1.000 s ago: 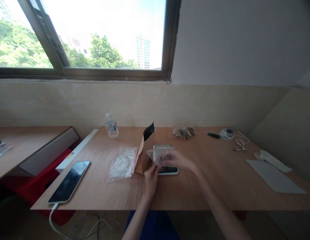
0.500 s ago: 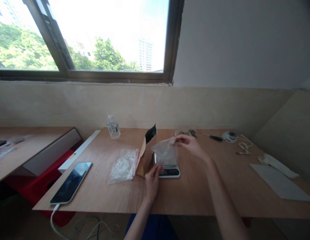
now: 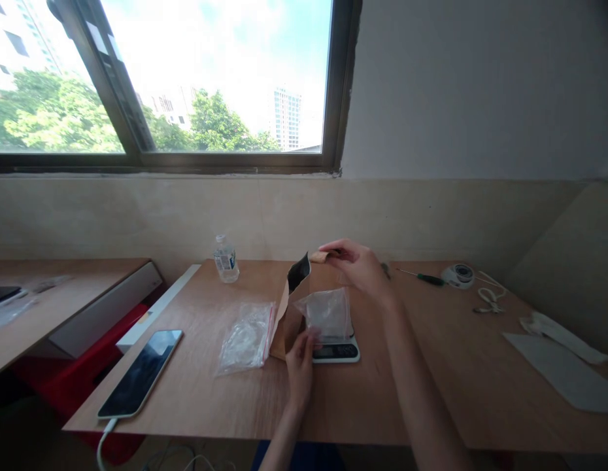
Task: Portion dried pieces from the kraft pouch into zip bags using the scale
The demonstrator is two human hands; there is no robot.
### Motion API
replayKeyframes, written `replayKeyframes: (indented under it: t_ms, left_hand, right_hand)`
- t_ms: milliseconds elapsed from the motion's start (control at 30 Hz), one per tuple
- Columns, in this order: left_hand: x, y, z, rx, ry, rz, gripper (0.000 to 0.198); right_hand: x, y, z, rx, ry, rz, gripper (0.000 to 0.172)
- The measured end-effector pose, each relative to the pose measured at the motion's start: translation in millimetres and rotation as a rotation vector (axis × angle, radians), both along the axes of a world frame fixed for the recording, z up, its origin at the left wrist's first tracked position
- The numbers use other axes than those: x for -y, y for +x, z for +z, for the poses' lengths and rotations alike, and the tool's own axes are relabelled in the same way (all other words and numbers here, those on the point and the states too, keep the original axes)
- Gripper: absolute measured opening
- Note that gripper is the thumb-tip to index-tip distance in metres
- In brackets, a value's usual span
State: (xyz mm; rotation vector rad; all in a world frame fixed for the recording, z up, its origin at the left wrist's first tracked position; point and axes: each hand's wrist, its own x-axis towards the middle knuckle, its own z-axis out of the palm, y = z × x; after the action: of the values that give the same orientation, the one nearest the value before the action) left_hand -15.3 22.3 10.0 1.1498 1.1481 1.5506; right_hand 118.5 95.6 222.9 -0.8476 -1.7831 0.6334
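Observation:
My left hand [image 3: 300, 366] pinches the lower left corner of a clear plastic bag [image 3: 328, 313], which stands over a small digital scale [image 3: 339, 351]. Just left of that bag, an upright brown paper pouch [image 3: 290, 320] has its dark-lined mouth open. My right hand [image 3: 355, 265] is raised above and behind the clear bag, its fingers closed on a small brown piece [image 3: 324, 256]. That piece points toward the pouch's top right corner; whether they touch, I cannot tell, and its kind is unclear.
Left of the pouch lie clear zip bags [image 3: 248, 333] and a phone [image 3: 141, 373] on a cable. A water bottle [image 3: 226, 260] stands behind. Rightward are a screwdriver [image 3: 429, 279], a dome camera [image 3: 458, 275], a white cable [image 3: 489, 301] and a grey sheet [image 3: 561, 373].
My right hand has let go of the clear bag's top, moved up and left, and taken hold of the brown piece. My left hand stays at the bag's lower corner. The view has tilted up slightly.

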Motion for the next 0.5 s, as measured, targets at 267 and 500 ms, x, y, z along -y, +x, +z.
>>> replayKeyframes:
  t_ms: [267, 500]
  left_hand:
    - [2, 2, 1.9, -0.034, 0.002, -0.033, 0.036]
    - [3, 4, 4.3, -0.092, 0.013, -0.081, 0.035]
  right_hand:
    - [-8, -17, -27.0, 0.083, 0.092, 0.0, 0.027]
    - [29, 22, -75.0, 0.029, -0.15, -0.215, 0.037]
